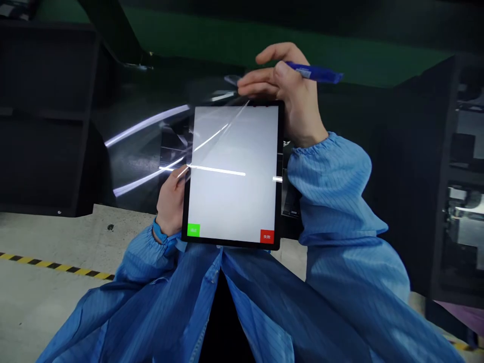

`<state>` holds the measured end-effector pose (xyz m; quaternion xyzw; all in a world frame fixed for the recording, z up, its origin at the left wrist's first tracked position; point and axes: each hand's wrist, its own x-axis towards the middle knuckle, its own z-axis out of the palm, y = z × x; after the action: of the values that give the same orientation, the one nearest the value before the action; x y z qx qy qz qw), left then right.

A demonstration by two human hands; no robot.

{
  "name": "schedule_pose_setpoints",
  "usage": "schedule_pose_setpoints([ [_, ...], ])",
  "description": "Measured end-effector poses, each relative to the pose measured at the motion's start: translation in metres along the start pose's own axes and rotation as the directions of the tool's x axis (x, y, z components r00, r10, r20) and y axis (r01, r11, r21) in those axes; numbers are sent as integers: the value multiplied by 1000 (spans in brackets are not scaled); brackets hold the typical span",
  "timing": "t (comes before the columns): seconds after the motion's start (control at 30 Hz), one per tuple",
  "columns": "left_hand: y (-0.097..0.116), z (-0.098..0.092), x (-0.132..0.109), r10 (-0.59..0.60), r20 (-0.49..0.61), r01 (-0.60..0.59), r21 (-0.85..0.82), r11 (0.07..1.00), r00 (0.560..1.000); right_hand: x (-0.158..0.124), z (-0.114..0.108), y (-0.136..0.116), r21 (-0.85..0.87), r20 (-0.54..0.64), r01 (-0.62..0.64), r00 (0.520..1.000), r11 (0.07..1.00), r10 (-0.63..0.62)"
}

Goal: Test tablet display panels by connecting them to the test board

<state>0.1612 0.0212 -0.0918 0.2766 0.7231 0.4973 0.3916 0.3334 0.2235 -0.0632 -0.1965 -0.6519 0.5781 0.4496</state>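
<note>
Head view: a tablet (pixel 234 174) is seen near the middle of the picture, held up in front of the body, with its screen turned toward the camera.

Screen: a pale surface is shown, crossed by streaks of reflected light. A green button (pixel 193 230) is placed in the lower left corner and a red button (pixel 266 236) in the lower right corner. Their words are too small to be read.

Left hand (pixel 171 201): the lower left edge of the tablet is held, closed around the frame.

Right hand (pixel 285 91): a blue pen (pixel 313 72) is held narrowly between the thumb and the index finger, while the other fingers are curved and a little apart. The hand is placed just behind the upper right corner of the tablet. Whether the tablet is touched by it cannot be told.

Relation: the tablet lies below and to the left of the right hand. Its long axis points away from the body, with a slight tilt. The pen's long axis lies almost across the view, and the pen sticks out to the right of the hand.

Count: one tablet, one pen, two buttons, two hands.

Rest: blue striped sleeves (pixel 328 186) with gathered cuffs are worn. Below the left arm, a concrete floor (pixel 49 237) is marked by yellow and black tape (pixel 49 266). A glossy black panel (pixel 143 151) is seen behind the tablet, and a dark cabinet (pixel 461 151) with metal parts stands at the right.
</note>
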Motion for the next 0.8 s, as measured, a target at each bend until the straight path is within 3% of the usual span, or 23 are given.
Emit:
schedule_pose_setpoints([
  [0.1, 1, 0, 0, -30, 34, 32, -60, 998, 999, 4, -4, -4, -83, -11, -66, 998, 994, 65],
  [0.2, 4, 3, 2, -160, 111, 186, -292, 938, 981, -1, 3, -23, -263, -175, 82, 976, 961, -132],
  [0.23, 6, 4, 2, -198, 121, 230, -380, 896, 973, -5, 8, -32, -351, -170, 128, 965, 928, -198],
  [0.27, 7, 4, 3, -239, 136, 275, -460, 844, 961, -10, 16, -39, -447, -106, 159, 968, 880, -229],
  [0.3, 10, 5, 3, -279, 162, 322, -524, 789, 946, -17, 24, -46, -540, 48, 199, 977, 818, -206],
  [0.33, 12, 5, 3, -326, 212, 387, -588, 710, 921, -25, 33, -50, -610, 261, 278, 955, 742, -143],
  [0.4, 17, 3, 1, -386, 340, 511, -654, 558, 858, -42, 51, -51, -663, 534, 453, 844, 596, -48],
  [0.47, 20, -1, -1, -388, 407, 560, -653, 510, 827, -58, 65, -44, -682, 619, 534, 786, 500, 5],
  [0.53, 22, -5, -2, -380, 417, 562, -658, 500, 826, -72, 73, -34, -704, 630, 583, 776, 405, -22],
  [0.67, 18, -10, -1, -381, 417, 562, -667, 488, 825, -88, 71, -31, -728, 612, 646, 763, 230, -207],
  [0.73, 14, -10, 1, -400, 395, 558, -657, 506, 827, -95, 65, -41, -762, 546, 599, 799, 246, -252],
  [0.8, 10, -10, 4, -419, 363, 549, -641, 536, 832, -104, 54, -55, -806, 411, 488, 868, 334, -277],
])
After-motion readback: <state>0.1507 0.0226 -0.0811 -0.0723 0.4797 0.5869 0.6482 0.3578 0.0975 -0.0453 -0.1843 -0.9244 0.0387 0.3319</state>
